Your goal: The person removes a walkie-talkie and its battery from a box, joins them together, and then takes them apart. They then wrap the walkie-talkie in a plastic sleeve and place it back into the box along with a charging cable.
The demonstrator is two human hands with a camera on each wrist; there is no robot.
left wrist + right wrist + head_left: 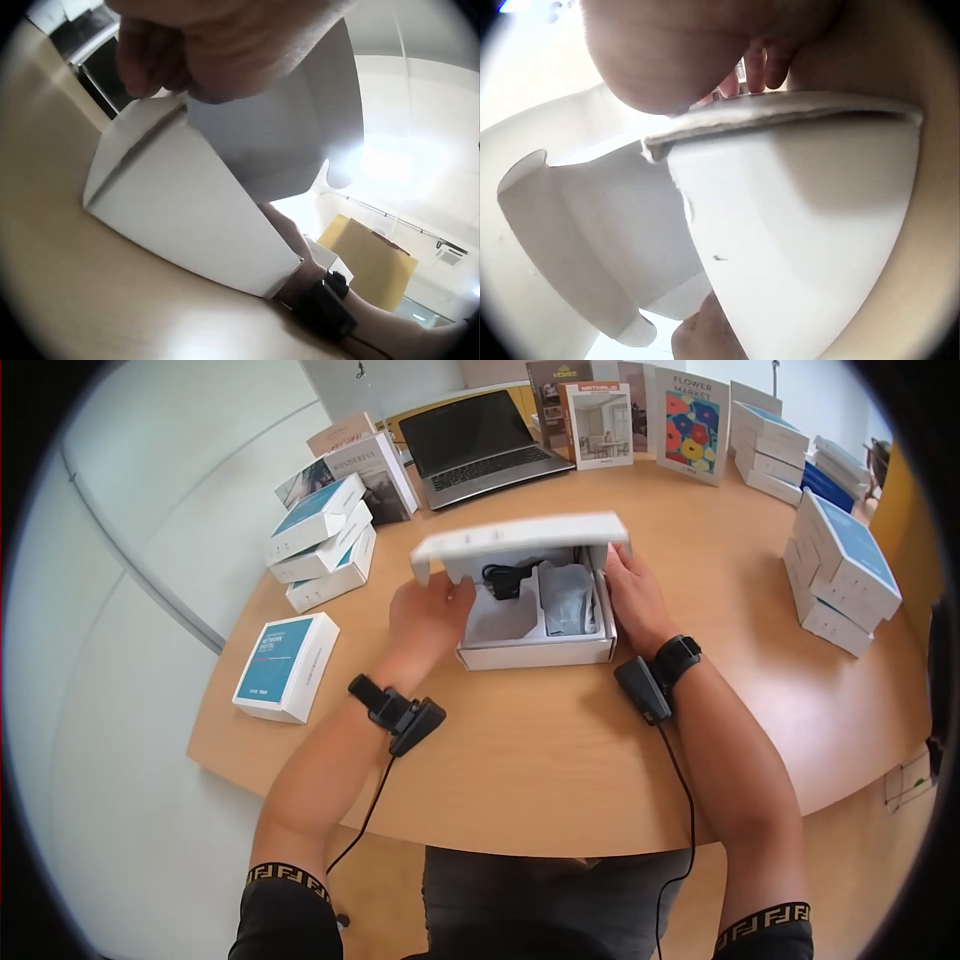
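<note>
On the table in the head view lies a white box (540, 653) with its lid (520, 535) raised. Inside it are a black cable with a plug (508, 580) and a plastic-wrapped item (567, 600); the tray's left compartment shows bare. The left hand (425, 622) grips the box's left side near the lid. At the opposite side, the right hand (640, 600) holds the box wall by the lid's right corner. The left wrist view shows curled fingers (154, 64) over a box corner (180, 112). Fingers (757, 71) show behind the box's rim (780, 109) in the right wrist view.
A single blue-and-white box (280, 665) lies at the left, below a stack of boxes (325, 545). More boxes (840, 575) are stacked at the right and back right (770, 452). A laptop (485, 450) and upright books (692, 425) stand at the back.
</note>
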